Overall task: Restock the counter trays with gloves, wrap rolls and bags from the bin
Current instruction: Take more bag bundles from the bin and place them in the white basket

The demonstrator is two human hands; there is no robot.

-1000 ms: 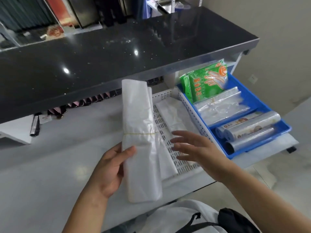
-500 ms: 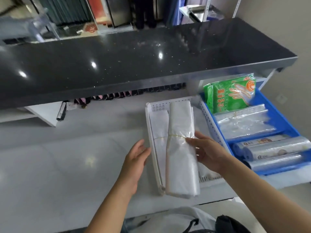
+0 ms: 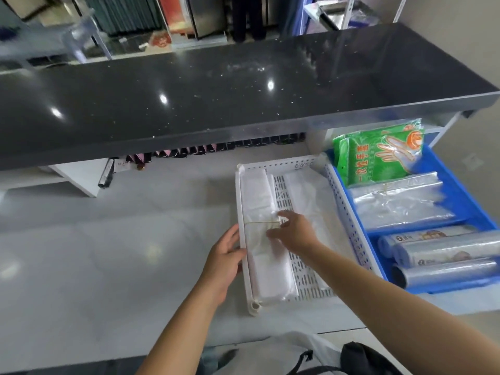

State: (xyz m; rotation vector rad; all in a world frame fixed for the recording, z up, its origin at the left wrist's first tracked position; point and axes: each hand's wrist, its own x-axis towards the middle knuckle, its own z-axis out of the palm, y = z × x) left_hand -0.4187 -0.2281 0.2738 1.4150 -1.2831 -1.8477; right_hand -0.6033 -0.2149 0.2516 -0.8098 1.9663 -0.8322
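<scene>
A white perforated tray [image 3: 273,165] sits on the pale lower counter. A bundle of white bags [image 3: 270,269] tied with a rubber band lies along the tray's left side. My right hand [image 3: 295,234] is on it at the band, fingertips pinching the bundle's right edge. My left hand [image 3: 224,261] rests open against the outside of the tray's left wall. A second bag bundle [image 3: 311,196] lies on the tray's right side. Touching it on the right, a blue tray [image 3: 465,190] holds green glove packs [image 3: 378,155], clear bags [image 3: 397,204] and wrap rolls [image 3: 446,250].
A black raised countertop [image 3: 216,104] overhangs the back of the pale counter [image 3: 108,253]. Small dark items line the gap beneath it. A white sack [image 3: 270,353] and a black strap bag [image 3: 365,358] sit below the counter's near edge.
The bag bundle went from my left hand, upright, down into the tray's left side under my right hand. My left hand let go and now rests at the tray's left wall.
</scene>
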